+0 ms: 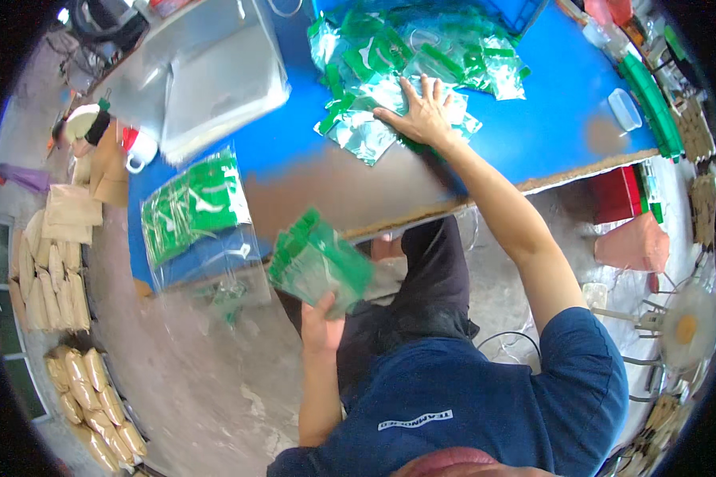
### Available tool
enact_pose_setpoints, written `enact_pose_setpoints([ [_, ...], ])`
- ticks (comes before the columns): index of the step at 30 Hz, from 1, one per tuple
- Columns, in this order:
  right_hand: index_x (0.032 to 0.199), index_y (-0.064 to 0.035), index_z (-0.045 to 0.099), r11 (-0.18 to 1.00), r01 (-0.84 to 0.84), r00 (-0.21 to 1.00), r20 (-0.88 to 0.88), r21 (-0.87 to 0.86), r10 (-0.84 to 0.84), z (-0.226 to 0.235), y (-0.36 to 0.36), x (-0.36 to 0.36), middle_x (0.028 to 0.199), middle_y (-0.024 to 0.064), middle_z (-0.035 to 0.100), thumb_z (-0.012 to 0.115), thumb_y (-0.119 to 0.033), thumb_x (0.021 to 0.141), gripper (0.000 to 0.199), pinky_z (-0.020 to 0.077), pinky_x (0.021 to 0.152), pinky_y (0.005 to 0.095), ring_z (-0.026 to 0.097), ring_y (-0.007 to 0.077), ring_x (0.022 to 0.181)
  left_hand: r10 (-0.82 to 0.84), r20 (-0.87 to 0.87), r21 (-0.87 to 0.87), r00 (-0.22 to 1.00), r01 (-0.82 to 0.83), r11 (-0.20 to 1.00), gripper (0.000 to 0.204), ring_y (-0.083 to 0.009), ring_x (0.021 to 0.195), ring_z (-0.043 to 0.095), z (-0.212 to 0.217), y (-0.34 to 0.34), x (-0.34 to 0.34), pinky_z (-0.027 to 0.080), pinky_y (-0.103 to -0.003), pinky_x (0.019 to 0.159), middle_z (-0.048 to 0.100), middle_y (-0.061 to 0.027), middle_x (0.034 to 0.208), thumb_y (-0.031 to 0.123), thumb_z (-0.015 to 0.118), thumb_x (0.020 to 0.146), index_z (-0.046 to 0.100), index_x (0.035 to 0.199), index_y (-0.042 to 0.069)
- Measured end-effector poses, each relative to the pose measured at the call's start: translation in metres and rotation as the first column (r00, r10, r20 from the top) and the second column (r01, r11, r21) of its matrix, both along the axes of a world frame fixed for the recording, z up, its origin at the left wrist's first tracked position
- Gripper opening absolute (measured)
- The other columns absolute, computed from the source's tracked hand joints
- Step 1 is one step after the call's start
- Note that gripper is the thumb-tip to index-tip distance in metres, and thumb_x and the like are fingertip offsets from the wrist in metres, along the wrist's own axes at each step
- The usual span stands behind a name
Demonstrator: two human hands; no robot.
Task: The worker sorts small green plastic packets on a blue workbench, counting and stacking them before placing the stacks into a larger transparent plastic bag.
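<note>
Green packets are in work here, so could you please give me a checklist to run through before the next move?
1. Left hand gripping its stack: ok, held just off the table's near edge.
2. Right hand on the loose pile: ok, palm down, fingers spread.
3. Clear bag wholly on the table: not ok, its near end passes the edge.
4. Mug apart from the pile: ok.
5. Packet count in the stack: cannot tell, overlapped and blurred.
</note>
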State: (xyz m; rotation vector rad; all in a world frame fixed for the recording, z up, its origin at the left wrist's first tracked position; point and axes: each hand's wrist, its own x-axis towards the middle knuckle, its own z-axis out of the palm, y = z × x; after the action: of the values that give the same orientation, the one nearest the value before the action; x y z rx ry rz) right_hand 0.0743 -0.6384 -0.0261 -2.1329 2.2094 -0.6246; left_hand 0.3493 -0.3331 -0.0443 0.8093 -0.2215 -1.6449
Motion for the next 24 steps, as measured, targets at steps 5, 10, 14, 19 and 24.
enact_pose_setpoints([
  [5, 0.146, -0.0108, 0.043, 0.898, -0.361, 0.932, -0.059, -0.254, 0.358, 0.029, 0.069, 0.022, 0.155, 0.0231, 0.03, 0.054, -0.054, 0.094, 0.069, 0.0144, 0.115, 0.0642, 0.018, 0.0464, 0.146, 0.021, -0.077, 0.049, 0.997, -0.017, 0.999, 0.059, -0.0239, 0.128, 0.05, -0.005, 0.011, 0.007, 0.038, -0.041, 0.111, 0.053, -0.0075, 0.136, 0.001, 0.065, 0.086, 0.042, 0.141, 0.003],
  [10, 0.13, -0.0045, 0.057, 0.703, -0.711, 0.701, -0.095, -0.019, 0.707, 0.02, 0.161, 0.057, 0.142, 0.0188, 0.048, 0.06, -0.029, 0.092, 0.045, 0.029, 0.113, 0.0535, 0.038, 0.0386, 0.137, 0.036, -0.273, -0.07, 0.961, -0.057, 0.996, 0.056, -0.0247, 0.128, 0.051, -0.001, 0.001, -0.007, 0.039, -0.042, 0.111, 0.055, -0.0071, 0.135, 0.003, 0.066, 0.088, 0.044, 0.14, 0.004],
  [14, 0.123, -0.0047, 0.06, 0.559, -0.826, 0.558, 0.042, -0.071, 0.829, 0.032, 0.157, 0.064, 0.131, 0.018, 0.056, 0.062, -0.022, 0.089, 0.038, 0.0417, 0.104, 0.0446, 0.051, 0.0357, 0.124, 0.118, -0.244, 0.0, 0.963, -0.121, 0.993, 0.052, -0.0283, 0.129, 0.051, -0.014, -0.01, -0.013, 0.039, -0.048, 0.112, 0.054, -0.011, 0.138, 0.006, 0.062, 0.093, 0.043, 0.141, 0.004],
  [19, 0.12, -0.0037, 0.061, 0.903, -0.429, 0.893, -0.161, -0.028, 0.42, 0.028, 0.047, 0.033, 0.129, 0.0224, 0.057, 0.055, -0.046, 0.095, 0.049, 0.0376, 0.102, 0.0584, 0.049, 0.0437, 0.124, 0.034, -0.243, -0.058, 0.97, -0.05, 0.997, 0.053, -0.0267, 0.126, 0.053, -0.008, -0.008, -0.011, 0.041, -0.044, 0.11, 0.055, -0.0096, 0.136, 0.004, 0.062, 0.092, 0.044, 0.141, 0.004],
  [24, 0.113, -0.0021, 0.065, 0.657, -0.75, 0.661, -0.135, -0.078, 0.738, 0.03, 0.111, 0.085, 0.116, 0.0216, 0.057, 0.053, -0.055, 0.093, 0.058, 0.0338, 0.105, 0.0569, 0.049, 0.0383, 0.119, 0.07, -0.267, -0.045, 0.961, -0.085, 0.995, 0.057, -0.0276, 0.128, 0.052, -0.038, 0.016, 0.008, 0.04, -0.045, 0.112, 0.055, -0.0089, 0.136, 0.0, 0.063, 0.087, 0.044, 0.141, 0.004],
])
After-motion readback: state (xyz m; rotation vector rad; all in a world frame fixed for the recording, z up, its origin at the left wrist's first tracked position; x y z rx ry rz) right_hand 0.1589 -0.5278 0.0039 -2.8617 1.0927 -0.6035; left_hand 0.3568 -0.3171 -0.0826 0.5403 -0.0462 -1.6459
